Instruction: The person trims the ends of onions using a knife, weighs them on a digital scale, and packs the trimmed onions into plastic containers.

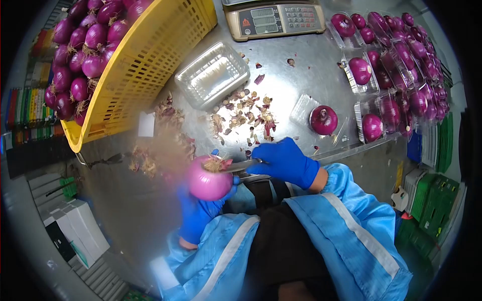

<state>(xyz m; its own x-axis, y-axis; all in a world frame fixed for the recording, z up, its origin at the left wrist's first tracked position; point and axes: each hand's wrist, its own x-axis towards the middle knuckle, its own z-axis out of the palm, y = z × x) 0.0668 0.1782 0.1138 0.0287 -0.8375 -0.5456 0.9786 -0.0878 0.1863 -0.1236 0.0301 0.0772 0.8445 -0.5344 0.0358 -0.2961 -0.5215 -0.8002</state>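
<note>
A large red onion (210, 181) sits in my left hand (195, 213), its dry root end facing up. The blue-gloved fingers wrap round the onion from below. My right hand (283, 161), also in a blue glove, is closed round a knife (240, 166). The blade lies against the top of the onion at the roots; the handle is mostly hidden in the glove. Onion scraps (246, 115) are scattered on the metal table just beyond both hands. Another red onion (324, 120) rests beside a small clear plastic tray (304, 109).
A yellow crate (138, 65) of red onions stands at the upper left. An empty clear tray (213, 75) lies near a scale (275, 21) at the back. Packed onions in clear trays (361, 71) fill the right side. The metal table's front edge (351, 151) runs past my right hand.
</note>
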